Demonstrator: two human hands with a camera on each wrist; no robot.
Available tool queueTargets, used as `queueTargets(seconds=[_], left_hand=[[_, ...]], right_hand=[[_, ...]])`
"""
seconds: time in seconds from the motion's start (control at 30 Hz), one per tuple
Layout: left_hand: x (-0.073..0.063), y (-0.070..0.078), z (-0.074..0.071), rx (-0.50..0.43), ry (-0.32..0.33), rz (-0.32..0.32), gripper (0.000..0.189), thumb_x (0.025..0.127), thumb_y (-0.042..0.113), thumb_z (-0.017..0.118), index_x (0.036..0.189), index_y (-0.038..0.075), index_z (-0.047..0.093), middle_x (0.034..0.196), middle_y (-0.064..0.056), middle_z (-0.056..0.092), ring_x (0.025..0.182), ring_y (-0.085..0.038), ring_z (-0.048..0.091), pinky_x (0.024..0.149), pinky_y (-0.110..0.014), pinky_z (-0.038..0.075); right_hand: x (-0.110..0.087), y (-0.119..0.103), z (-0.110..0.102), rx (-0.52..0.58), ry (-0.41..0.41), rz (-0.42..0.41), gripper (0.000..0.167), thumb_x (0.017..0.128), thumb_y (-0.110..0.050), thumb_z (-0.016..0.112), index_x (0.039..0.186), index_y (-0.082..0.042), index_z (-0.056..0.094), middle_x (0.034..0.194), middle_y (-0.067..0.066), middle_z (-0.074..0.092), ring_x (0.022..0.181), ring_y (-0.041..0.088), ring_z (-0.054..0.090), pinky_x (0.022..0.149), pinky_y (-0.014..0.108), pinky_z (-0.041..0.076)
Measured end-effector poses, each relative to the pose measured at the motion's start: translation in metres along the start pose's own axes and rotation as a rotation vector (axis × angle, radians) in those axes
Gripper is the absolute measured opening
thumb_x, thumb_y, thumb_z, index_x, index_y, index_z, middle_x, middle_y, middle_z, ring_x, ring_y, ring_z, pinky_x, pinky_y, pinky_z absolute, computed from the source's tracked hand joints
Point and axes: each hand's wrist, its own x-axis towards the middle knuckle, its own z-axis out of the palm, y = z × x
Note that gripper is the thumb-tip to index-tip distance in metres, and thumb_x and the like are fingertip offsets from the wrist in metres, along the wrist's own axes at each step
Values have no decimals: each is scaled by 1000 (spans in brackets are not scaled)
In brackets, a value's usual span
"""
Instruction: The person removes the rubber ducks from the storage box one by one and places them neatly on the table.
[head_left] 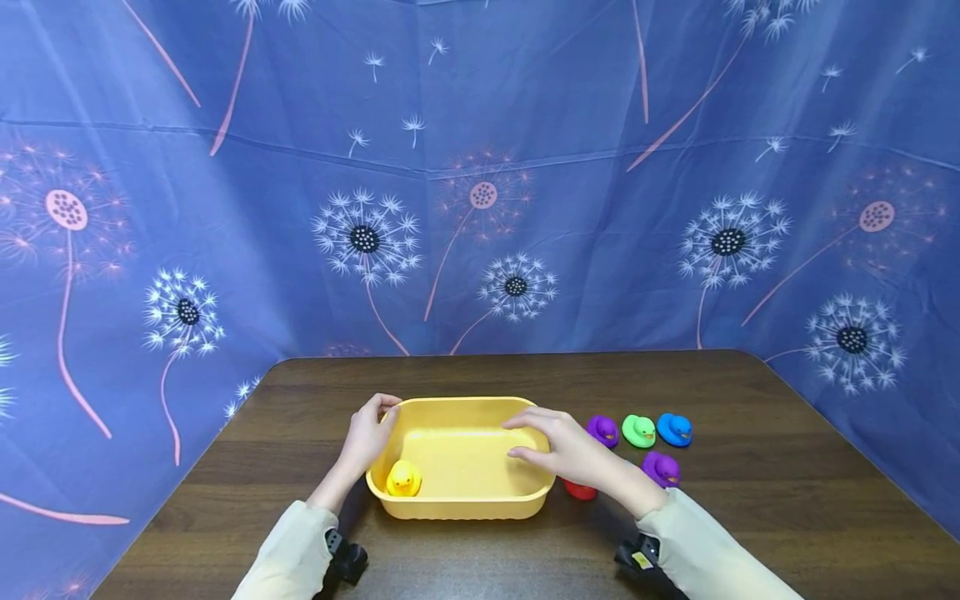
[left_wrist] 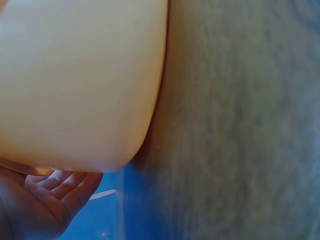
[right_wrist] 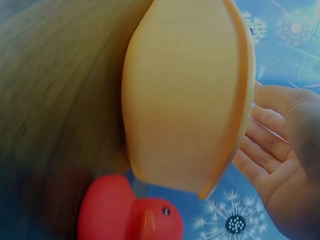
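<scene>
A pale yellow plastic tub (head_left: 468,508) stands on the table with a yellow rubber duck (head_left: 403,478) in its near left corner. My left hand (head_left: 369,433) holds the tub's left end near the back corner, thumb at the rim and fingers along the outside. The left wrist view has that hand (left_wrist: 47,202) partly behind the tub wall (left_wrist: 85,85). Over the tub's right end reaches my right hand (head_left: 558,437), fingers loosely bent and spread from the thumb, nothing between them. In the right wrist view, this hand (right_wrist: 280,145) shows beyond the tub's rim.
Right of the tub lie a red duck (head_left: 580,491), partly hidden by my right arm, two purple ducks (head_left: 602,431), a green duck (head_left: 639,432) and a blue duck (head_left: 675,430). The brown wooden table (head_left: 780,500) meets a blue dandelion-print cloth (head_left: 600,208) behind it.
</scene>
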Motion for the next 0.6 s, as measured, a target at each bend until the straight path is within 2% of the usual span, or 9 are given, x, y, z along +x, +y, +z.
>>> queueTargets(seconds=[0.33, 0.6], left_hand=[[-1, -1, 0, 7, 1, 1, 16, 94, 8, 53, 104, -1, 61, 96, -18, 67, 94, -31, 62, 82, -43, 47], [1, -2, 1, 3, 8, 9, 16, 94, 9, 53, 103, -1, 61, 94, -16, 67, 92, -30, 62, 83, -44, 47]], right_hand=[[18, -12, 19, 36, -36, -72, 33, 86, -23, 68, 115, -9, 63, 110, 1, 66, 106, 16, 61, 92, 29, 47], [30, -21, 29, 52, -77, -74, 34, 86, -24, 68, 116, -8, 63, 110, 1, 66, 104, 14, 61, 91, 28, 48]])
